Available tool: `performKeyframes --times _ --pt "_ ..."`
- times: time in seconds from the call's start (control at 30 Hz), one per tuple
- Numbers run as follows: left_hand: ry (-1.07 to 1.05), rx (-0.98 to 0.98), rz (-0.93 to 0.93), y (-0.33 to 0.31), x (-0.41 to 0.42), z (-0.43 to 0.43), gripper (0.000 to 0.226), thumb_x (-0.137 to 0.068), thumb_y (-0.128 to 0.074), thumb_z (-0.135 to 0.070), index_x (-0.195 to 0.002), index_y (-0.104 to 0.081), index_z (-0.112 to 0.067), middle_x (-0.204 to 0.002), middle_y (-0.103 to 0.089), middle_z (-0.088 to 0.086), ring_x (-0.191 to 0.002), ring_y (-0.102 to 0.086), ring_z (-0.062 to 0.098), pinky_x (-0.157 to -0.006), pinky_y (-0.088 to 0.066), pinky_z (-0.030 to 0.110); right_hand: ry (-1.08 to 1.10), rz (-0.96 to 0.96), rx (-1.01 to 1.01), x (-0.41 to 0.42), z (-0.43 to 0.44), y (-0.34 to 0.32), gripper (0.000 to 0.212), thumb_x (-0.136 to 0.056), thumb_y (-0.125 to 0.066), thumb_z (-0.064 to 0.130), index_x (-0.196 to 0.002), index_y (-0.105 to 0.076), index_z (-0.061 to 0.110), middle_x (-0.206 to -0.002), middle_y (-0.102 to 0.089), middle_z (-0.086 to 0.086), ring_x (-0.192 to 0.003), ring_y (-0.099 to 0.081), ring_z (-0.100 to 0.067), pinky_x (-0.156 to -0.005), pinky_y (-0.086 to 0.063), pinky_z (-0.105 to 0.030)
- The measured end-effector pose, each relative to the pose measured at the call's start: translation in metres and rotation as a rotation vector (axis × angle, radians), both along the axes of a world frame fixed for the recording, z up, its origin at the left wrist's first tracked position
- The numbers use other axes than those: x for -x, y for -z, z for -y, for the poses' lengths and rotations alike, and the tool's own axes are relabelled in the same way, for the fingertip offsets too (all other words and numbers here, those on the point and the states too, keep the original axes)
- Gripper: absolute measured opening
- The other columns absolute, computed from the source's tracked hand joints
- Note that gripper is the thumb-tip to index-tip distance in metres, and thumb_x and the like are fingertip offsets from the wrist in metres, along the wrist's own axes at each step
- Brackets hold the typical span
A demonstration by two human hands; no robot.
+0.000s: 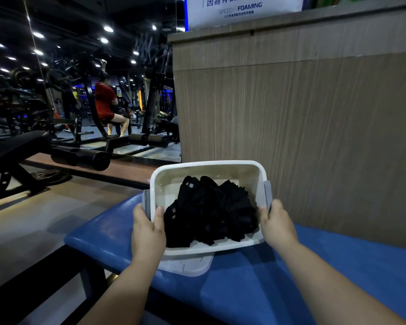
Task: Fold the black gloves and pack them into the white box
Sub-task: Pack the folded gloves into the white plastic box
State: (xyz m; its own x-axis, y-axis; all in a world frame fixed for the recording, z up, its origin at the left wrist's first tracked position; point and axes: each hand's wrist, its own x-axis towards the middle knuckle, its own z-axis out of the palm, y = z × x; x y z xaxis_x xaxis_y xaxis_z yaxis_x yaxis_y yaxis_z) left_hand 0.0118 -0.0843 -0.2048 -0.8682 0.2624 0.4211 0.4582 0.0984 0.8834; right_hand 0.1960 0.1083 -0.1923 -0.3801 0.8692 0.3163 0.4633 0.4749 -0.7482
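Both forearms reach up from the bottom of the frame; left hand [148,228] grasps the left rim of the white box [209,164], right hand [278,225] grasps the right rim, just below the grey latch [267,192]. Black gloves [209,212] sit heaped inside the box, centre frame, over the blue bench [302,266]; packing looks basically done to me, though the pile looks more bunched than folded; the lid [188,266] underneath isn't on yet.

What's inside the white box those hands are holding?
A heap of black gloves lies in the white box, against its near wall. Its bare bottom shows at the far left. Whatever lies beneath the heap is covered.
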Motion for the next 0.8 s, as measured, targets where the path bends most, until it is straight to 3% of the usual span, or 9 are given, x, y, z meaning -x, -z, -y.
performKeyframes --times 0.3,0.47,0.8 --pt "0.079 0.016 0.029 -0.006 -0.029 -0.020 0.030 -0.099 -0.044 -0.034 -0.115 -0.041 -0.008 -0.090 -0.054 0.001 -0.082 -0.053 0.024 -0.070 -0.036 0.031 0.074 -0.044 -0.044 -0.043 -0.010 -0.003 0.033 -0.101 -0.039 0.035 -0.076 -0.034 0.014 -0.064 -0.047 -0.004 -0.053 -0.042 -0.018 -0.046 -0.031 -0.030" --pt "0.141 0.038 0.038 -0.016 -0.043 -0.030 0.027 -0.100 -0.043 -0.035 -0.114 -0.040 -0.013 -0.083 -0.051 -0.008 -0.073 -0.049 0.009 -0.061 -0.035 0.028 0.118 -0.079 -0.083 -0.066 -0.012 -0.007 0.038 -0.100 -0.038 0.039 -0.074 -0.035 0.012 -0.064 -0.048 -0.007 -0.054 -0.043 -0.019 -0.046 -0.031 -0.032" --pt "0.235 0.180 0.102 -0.027 -0.067 -0.058 0.035 -0.099 -0.041 -0.042 -0.118 -0.042 -0.012 -0.100 -0.058 0.005 -0.091 -0.054 0.028 -0.077 -0.042 0.038 0.232 -0.071 -0.068 -0.117 -0.018 -0.014 0.044 -0.099 -0.036 0.046 -0.074 -0.040 0.009 -0.068 -0.050 -0.008 -0.061 -0.046 -0.023 -0.052 -0.033 -0.035"
